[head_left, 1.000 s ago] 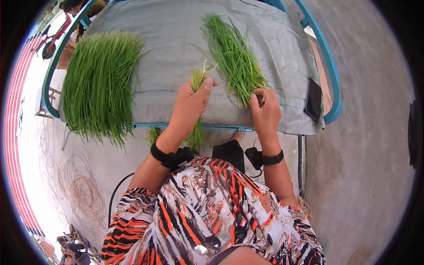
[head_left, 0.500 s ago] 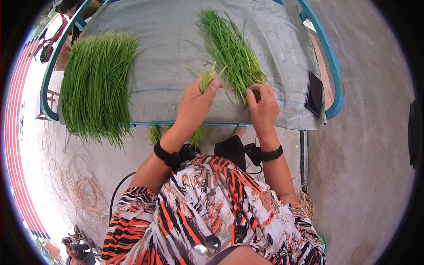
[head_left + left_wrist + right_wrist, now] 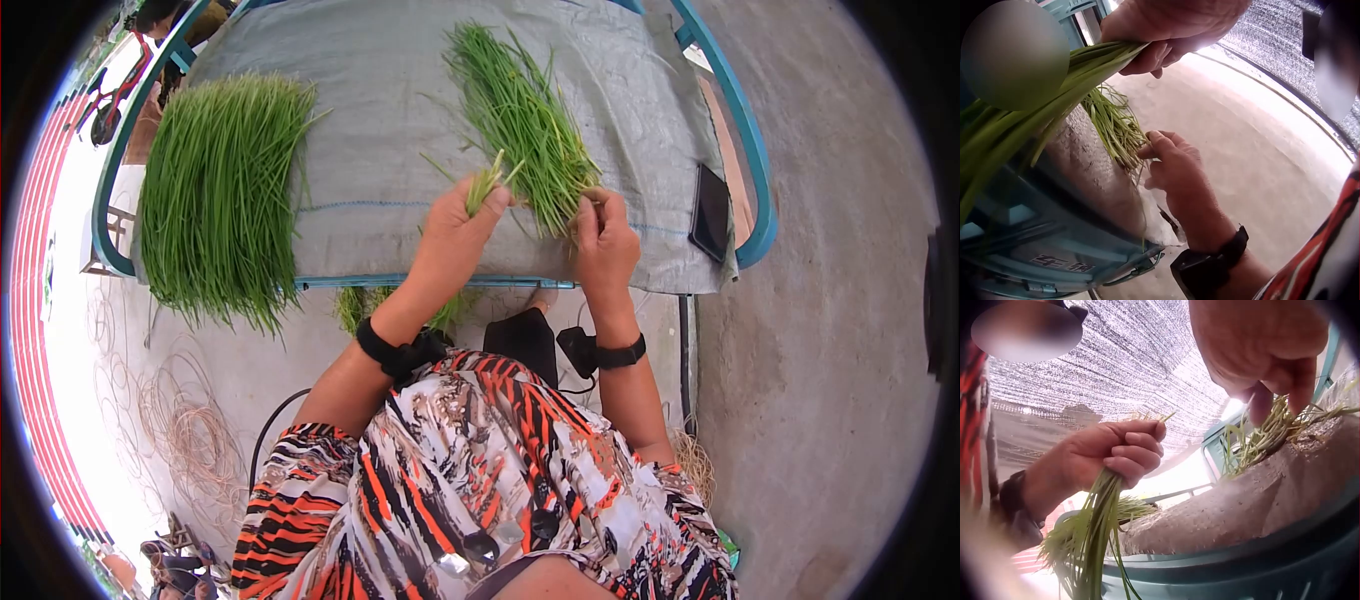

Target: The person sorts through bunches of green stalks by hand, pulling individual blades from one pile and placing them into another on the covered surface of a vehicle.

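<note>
The left hand [image 3: 455, 235] grips a small bunch of green stalks [image 3: 484, 186], whose pale ends stick out above the fist. In the right wrist view its long leaves [image 3: 1094, 534] hang below the curled fingers. Close by on the right, the right hand [image 3: 608, 245] is at the lower stem ends of a loose green pile [image 3: 525, 125]. Its thumb and fingertips pinch thin stems there, as the left wrist view shows at the pile's ends [image 3: 1116, 128]. How many stems are pinched cannot be told.
A wide, even pile of green stalks [image 3: 225, 190] lies on the left of the grey cloth [image 3: 380, 110], overhanging the front edge. A dark phone [image 3: 710, 213] lies at the right. Blue rails [image 3: 752, 150] border the cloth. More greens [image 3: 350, 308] show below the edge.
The left hand, still gripping its bunch, has moved right towards the loose pile. The right hand stays at the pile's stem ends, its fingers shifted slightly.
</note>
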